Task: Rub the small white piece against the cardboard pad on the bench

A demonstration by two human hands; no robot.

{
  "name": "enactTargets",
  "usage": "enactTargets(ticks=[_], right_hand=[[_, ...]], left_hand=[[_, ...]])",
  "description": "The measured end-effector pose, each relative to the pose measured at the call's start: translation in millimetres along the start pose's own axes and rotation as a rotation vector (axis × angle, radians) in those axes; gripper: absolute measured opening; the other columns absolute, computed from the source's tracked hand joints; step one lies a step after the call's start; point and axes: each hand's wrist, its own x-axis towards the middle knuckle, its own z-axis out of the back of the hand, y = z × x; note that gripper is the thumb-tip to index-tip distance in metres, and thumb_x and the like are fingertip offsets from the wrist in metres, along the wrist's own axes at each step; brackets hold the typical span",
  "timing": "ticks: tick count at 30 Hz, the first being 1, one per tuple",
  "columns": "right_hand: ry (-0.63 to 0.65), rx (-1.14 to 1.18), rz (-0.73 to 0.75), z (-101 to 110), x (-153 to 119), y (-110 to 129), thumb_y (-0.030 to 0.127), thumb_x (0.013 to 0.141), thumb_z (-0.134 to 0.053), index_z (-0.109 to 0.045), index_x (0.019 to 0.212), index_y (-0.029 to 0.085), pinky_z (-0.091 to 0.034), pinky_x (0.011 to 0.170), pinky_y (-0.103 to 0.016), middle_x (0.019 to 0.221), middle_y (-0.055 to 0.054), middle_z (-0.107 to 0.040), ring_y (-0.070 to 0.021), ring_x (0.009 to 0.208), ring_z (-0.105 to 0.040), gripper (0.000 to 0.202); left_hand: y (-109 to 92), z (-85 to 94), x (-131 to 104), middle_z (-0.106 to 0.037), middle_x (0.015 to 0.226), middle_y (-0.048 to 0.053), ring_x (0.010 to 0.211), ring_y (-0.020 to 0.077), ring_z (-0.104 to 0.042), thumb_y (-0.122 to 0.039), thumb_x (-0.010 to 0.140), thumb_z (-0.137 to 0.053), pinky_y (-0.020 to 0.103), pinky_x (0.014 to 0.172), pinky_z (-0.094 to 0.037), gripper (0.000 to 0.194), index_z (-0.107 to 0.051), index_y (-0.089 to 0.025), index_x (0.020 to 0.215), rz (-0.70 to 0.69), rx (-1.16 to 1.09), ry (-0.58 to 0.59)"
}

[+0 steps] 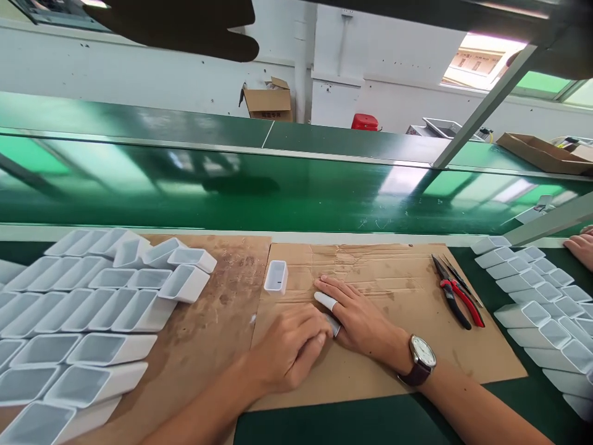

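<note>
My right hand (359, 315) lies on the cardboard sheet (384, 266), fingers stretched out to the left, a white cover on one finger and another on the thumb. My left hand (294, 346) is closed, its pinched fingertips at the white cover (332, 324) on my right thumb. A wristwatch is on my right wrist. Just beyond my left hand, a small white plastic box (277, 276) stands on the cardboard. Pliers with red and black handles (458, 296) lie right of my right hand, beside a thin pointed tool.
Many white open boxes (97, 309) fill the left side, and more boxes (542, 309) stand at the right. Another person's hand (581, 247) shows at the right edge. A green conveyor belt (278, 191) runs behind. Grey metal posts rise at the right.
</note>
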Motion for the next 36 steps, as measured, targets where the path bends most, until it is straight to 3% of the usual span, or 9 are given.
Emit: enactTargets(ticks=[3, 6, 9, 13, 18, 26, 32, 36], right_hand=[[-0.001, -0.012, -0.015, 0, 1, 3, 0.02, 0.107, -0.053, -0.057, 0.143, 0.006, -0.056, 0.119, -0.056, 0.154, -0.021, -0.061, -0.0366, 0.149, -0.054, 0.039], [-0.038, -0.038, -0.025, 0, 3, 5, 0.023, 0.11, -0.052, -0.059, 0.142, 0.005, -0.057, 0.118, -0.054, 0.151, -0.021, -0.064, -0.0358, 0.146, -0.057, 0.038], [-0.063, -0.055, -0.018, 1, 3, 5, 0.023, 0.11, -0.052, -0.061, 0.14, 0.005, -0.058, 0.116, -0.052, 0.149, -0.021, -0.065, -0.0356, 0.144, -0.058, 0.037], [-0.049, -0.054, -0.005, 2, 3, 5, 0.021, 0.106, -0.057, -0.063, 0.14, 0.003, -0.056, 0.119, -0.05, 0.147, -0.022, -0.066, -0.0352, 0.145, -0.058, 0.038], [-0.031, -0.051, -0.004, 1, 2, 3, 0.017, 0.101, -0.064, -0.064, 0.138, 0.002, -0.056, 0.118, -0.049, 0.149, -0.022, -0.065, -0.0353, 0.145, -0.057, 0.04], [0.011, -0.176, 0.042, -1, 2, 7, 0.025, 0.107, -0.058, -0.07, 0.126, 0.005, -0.05, 0.123, -0.048, 0.148, -0.02, -0.064, -0.0325, 0.145, -0.055, 0.03], [0.031, -0.334, 0.083, 2, 3, 11, 0.027, 0.113, -0.046, -0.071, 0.124, 0.006, -0.046, 0.122, -0.044, 0.143, -0.019, -0.066, -0.0306, 0.135, -0.059, 0.035], [0.036, -0.34, 0.113, 2, 2, 10, 0.023, 0.112, -0.042, -0.076, 0.109, 0.009, -0.042, 0.123, -0.043, 0.141, -0.018, -0.067, -0.0311, 0.135, -0.059, 0.037]], left_hand=[[2, 0.2, 0, -0.075, 0.102, 0.004, 0.094, 0.0171, -0.07, -0.014, 0.106, -0.054, 0.029, 0.088, -0.057, 0.013, -0.064, -0.021, 0.112, -0.004, 0.211, -0.073], [5, 1.4, 0, -0.073, 0.121, 0.007, 0.113, 0.0167, -0.07, -0.004, 0.104, -0.054, 0.028, 0.103, -0.057, 0.033, -0.06, -0.02, 0.132, 0.003, 0.373, -0.132], [7, 1.9, 0, -0.07, 0.123, 0.008, 0.11, 0.0147, -0.071, -0.002, 0.102, -0.05, 0.026, 0.102, -0.059, 0.043, -0.055, -0.021, 0.14, 0.037, 0.381, -0.148], [9, -1.8, 0, -0.068, 0.11, 0.004, 0.095, 0.0135, -0.072, -0.006, 0.101, -0.051, 0.028, 0.093, -0.064, 0.042, -0.055, -0.024, 0.139, 0.151, 0.291, -0.171], [10, -6.3, -1, -0.071, 0.113, 0.004, 0.094, 0.0142, -0.074, -0.01, 0.102, -0.053, 0.028, 0.089, -0.067, 0.042, -0.055, -0.026, 0.141, 0.214, 0.244, -0.162], [9, -0.5, -6, -0.077, 0.117, 0.007, 0.109, 0.021, -0.076, -0.021, 0.107, -0.06, 0.033, 0.096, -0.064, 0.022, -0.064, -0.023, 0.128, 0.007, 0.414, -0.045], [11, 1.9, -6, -0.079, 0.11, 0.005, 0.099, 0.0194, -0.078, -0.027, 0.109, -0.058, 0.03, 0.094, -0.062, 0.015, -0.066, -0.023, 0.121, -0.069, 0.481, -0.028], [10, 0.4, -5, -0.079, 0.107, 0.005, 0.095, 0.0198, -0.078, -0.031, 0.111, -0.056, 0.03, 0.093, -0.06, 0.016, -0.066, -0.022, 0.12, -0.1, 0.538, -0.048]])
